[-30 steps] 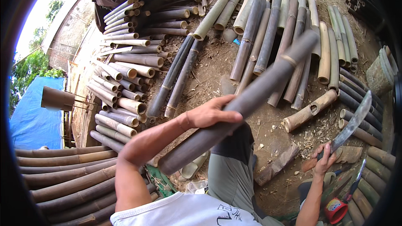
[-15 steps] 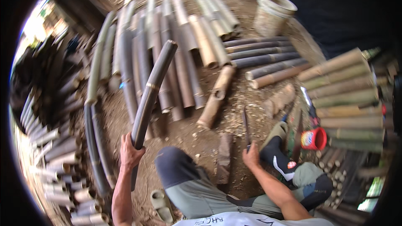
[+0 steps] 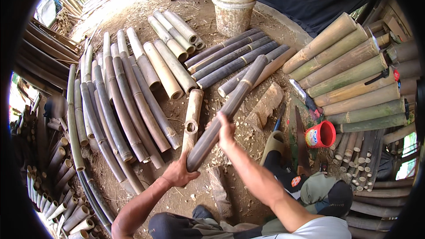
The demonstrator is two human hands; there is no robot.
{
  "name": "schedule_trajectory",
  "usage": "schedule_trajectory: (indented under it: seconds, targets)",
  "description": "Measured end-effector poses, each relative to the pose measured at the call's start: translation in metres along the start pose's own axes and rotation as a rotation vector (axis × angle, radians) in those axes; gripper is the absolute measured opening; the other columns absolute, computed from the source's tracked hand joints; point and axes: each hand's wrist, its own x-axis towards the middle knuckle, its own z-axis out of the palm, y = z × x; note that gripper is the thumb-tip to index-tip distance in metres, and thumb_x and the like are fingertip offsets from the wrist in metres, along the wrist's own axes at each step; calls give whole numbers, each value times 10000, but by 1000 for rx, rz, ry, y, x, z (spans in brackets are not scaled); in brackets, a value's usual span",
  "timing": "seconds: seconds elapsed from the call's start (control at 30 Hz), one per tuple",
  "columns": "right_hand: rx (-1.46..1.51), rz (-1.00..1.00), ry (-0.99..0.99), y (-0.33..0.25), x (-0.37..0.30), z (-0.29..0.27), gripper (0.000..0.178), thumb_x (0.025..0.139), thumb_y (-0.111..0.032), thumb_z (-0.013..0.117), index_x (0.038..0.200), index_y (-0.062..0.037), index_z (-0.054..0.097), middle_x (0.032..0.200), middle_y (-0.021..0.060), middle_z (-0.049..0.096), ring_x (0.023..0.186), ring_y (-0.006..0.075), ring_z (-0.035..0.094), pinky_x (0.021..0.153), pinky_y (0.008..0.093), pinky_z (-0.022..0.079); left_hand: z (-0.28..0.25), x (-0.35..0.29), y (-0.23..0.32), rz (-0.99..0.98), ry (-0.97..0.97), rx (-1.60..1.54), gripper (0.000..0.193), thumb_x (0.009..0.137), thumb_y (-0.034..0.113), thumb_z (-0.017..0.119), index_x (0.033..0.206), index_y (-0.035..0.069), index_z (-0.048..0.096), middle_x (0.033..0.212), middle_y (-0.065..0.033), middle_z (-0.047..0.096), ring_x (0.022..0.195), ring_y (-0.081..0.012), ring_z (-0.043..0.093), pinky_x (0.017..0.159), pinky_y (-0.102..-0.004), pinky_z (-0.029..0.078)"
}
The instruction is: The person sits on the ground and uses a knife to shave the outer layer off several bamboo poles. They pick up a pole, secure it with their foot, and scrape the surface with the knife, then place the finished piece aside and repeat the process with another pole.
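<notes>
A dark bamboo pole [image 3: 239, 99] slants up and away to the right in front of me, held in both hands. My left hand [image 3: 180, 172] is closed around its near, lower end. Around the middle, my right hand [image 3: 226, 132] grips it, with fingers partly hidden behind the pole. No knife shows in the right hand now. Below the pole lies a pale bamboo piece with a hole [image 3: 193, 117], its lower part partly covered. A rough wood block [image 3: 220, 192] lies on the ground near my legs.
Rows of bamboo poles [image 3: 121, 102] cover the left ground, dark poles [image 3: 237, 55] lie ahead. A dirty white bucket [image 3: 233, 13] stands behind them. To the right are thick bamboo lengths [image 3: 349, 79], a red tub [image 3: 320, 134], a saw blade [image 3: 302, 146] and a wood chunk [image 3: 264, 106].
The pole has moved right and tilted further over. My right hand, which held a knife near my foot, has come up and left onto the pole. My view has shifted.
</notes>
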Motion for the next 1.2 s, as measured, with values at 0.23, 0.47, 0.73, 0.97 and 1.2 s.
schedule_trajectory:
  seconds: [0.23, 0.47, 0.73, 0.97, 1.2]
  targets:
    - [-49, -70, 54, -46, 194, -92, 889, 826, -569, 737, 1383, 73, 475, 1325, 159, 567, 1180, 273, 557, 1036, 411, 426, 23, 143, 31, 151, 250, -176, 845, 881, 370, 714, 1497, -29, 295, 1367, -312, 513, 1275, -409, 524, 1077, -449, 436]
    - [-261, -18, 48, -22, 207, -67, 935, 856, -458, 753, 1535, -60, 247, 1483, 198, 398, 1262, 350, 506, 792, 512, 598, 18, 201, 52, 574, 562, -86, 894, 758, 179, 777, 1498, 9, 306, 1450, -288, 373, 1346, -446, 388, 1149, -478, 342]
    - [-1337, -547, -271, 4, 110, -62, 426, 980, -307, 574, 1289, -14, 570, 1039, 172, 709, 943, 282, 696, 805, 401, 564, 35, 76, -97, -441, 750, -95, 730, 868, 345, 726, 1359, -82, 395, 1387, -306, 427, 1325, -419, 420, 1097, -499, 419]
    - [-1371, -451, -266, 81, -29, -129, 381, 855, -141, 698, 1202, -26, 593, 852, 97, 659, 670, 226, 639, 667, 369, 516, 60, 120, -137, -717, 928, -83, 747, 864, 418, 726, 1317, -70, 385, 1173, -281, 590, 1074, -422, 627, 877, -466, 565]
    - [-1402, -388, -32, 89, -67, -200, 412, 856, -134, 697, 1235, -35, 570, 1022, 149, 629, 874, 302, 645, 777, 413, 513, 20, 46, -163, -138, 393, -1159, 757, 784, 423, 725, 1318, -59, 492, 1221, -257, 652, 1078, -360, 679, 964, -467, 544]
